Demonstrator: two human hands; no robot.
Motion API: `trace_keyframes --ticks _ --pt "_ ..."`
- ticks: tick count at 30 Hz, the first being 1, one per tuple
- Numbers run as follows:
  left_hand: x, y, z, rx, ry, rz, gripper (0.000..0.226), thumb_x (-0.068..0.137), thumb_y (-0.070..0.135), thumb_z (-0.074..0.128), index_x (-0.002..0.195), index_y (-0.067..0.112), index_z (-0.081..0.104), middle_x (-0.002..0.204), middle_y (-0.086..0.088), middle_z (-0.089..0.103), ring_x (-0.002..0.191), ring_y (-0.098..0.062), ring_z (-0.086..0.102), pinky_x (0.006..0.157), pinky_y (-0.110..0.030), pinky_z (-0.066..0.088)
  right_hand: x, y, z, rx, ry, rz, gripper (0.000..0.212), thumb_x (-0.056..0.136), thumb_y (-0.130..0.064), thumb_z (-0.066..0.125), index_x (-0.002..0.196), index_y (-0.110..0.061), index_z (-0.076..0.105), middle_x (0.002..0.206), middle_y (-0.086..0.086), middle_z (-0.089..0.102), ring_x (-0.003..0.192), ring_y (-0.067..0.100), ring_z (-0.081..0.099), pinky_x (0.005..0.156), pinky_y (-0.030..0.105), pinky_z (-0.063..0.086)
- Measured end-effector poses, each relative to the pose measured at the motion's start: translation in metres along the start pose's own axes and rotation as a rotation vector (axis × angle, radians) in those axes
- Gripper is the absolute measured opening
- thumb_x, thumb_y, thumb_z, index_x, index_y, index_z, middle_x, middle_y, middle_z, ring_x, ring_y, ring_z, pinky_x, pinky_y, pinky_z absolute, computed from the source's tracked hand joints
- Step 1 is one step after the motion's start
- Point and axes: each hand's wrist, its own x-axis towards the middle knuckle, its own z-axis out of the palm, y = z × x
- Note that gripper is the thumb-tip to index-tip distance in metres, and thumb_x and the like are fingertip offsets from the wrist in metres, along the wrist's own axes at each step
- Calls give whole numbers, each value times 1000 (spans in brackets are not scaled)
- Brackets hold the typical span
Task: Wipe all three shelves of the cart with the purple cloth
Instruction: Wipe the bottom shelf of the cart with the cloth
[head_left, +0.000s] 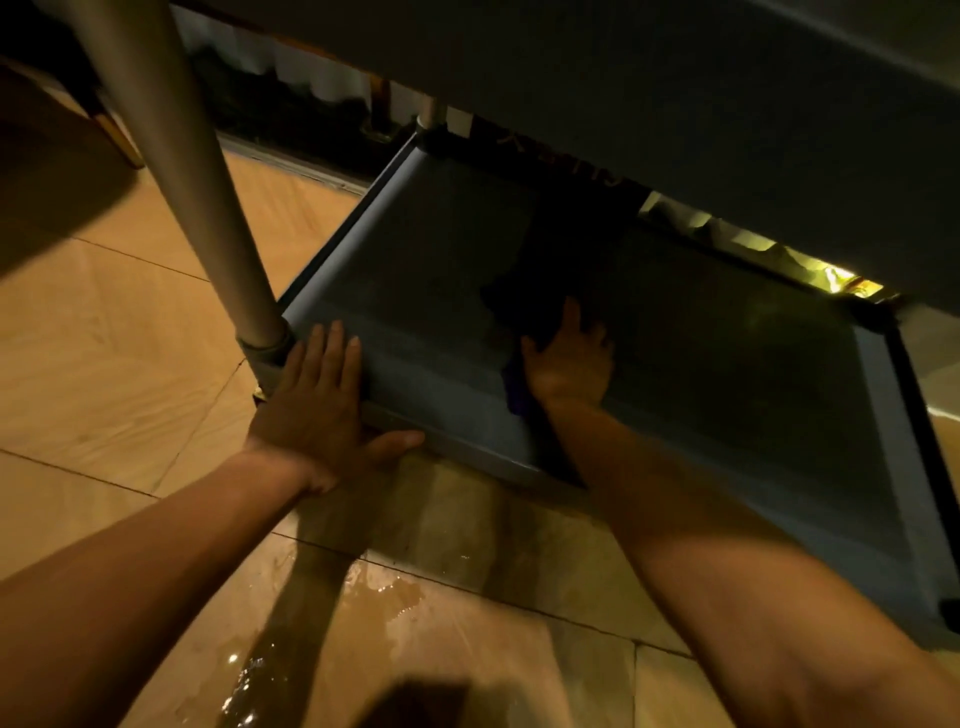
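The cart's grey bottom shelf (415, 249) fills the middle of the head view, low above the floor. My right hand (569, 358) lies flat inside it, pressing down on the purple cloth (517, 387); most of the cloth is lost in shadow beyond my fingers. My left hand (317, 400) grips the shelf's near rim beside the left corner, fingers spread on top and thumb under the edge. The shelf above (727, 104) overhangs and darkens the scene.
A grey cart post (176, 171) rises from the near left corner. Tan floor tiles (104, 338) surround the cart, with a wet puddle (374, 597) near me. A wooden furniture leg (117, 137) stands at far left. Bright clutter (769, 254) shows behind the cart.
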Motion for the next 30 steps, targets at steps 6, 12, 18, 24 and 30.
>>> trace_keyframes --ticks 6,12,18,24,30 --pt "-4 -4 0 -141 107 50 123 71 99 27 159 21 -8 169 -10 -6 151 -23 -12 120 -43 -6 -30 -83 49 105 -54 -145 71 98 -34 55 159 -28 20 149 22 38 127 40 52 97 44 47" --pt "-11 2 0 -650 338 -17 105 85 75 49 161 22 -1 170 -3 -4 156 -19 1 125 -46 18 -65 -106 49 334 -342 -729 62 95 -18 61 153 -24 39 145 15 49 127 35 53 102 41 45" --pt "-15 11 -9 -666 320 -82 104 84 79 43 161 24 1 169 1 -12 148 -4 -2 109 -11 13 -64 -90 8 415 -659 -813 34 98 -8 53 130 -7 64 120 14 63 99 9 58 86 7 47" --pt "-7 10 -12 -755 258 -157 105 79 89 35 160 27 9 169 -2 8 151 -15 14 119 -39 25 -56 -54 -35 89 -790 -703 43 90 -5 58 127 -22 69 132 8 64 114 24 62 97 31 49" --pt "-2 19 -40 -338 140 -53 82 89 79 32 145 19 41 150 -13 43 134 -31 44 108 -48 37 -39 35 -110 -474 -665 -396 31 89 -32 56 116 -25 69 118 5 67 100 25 63 92 43 54"
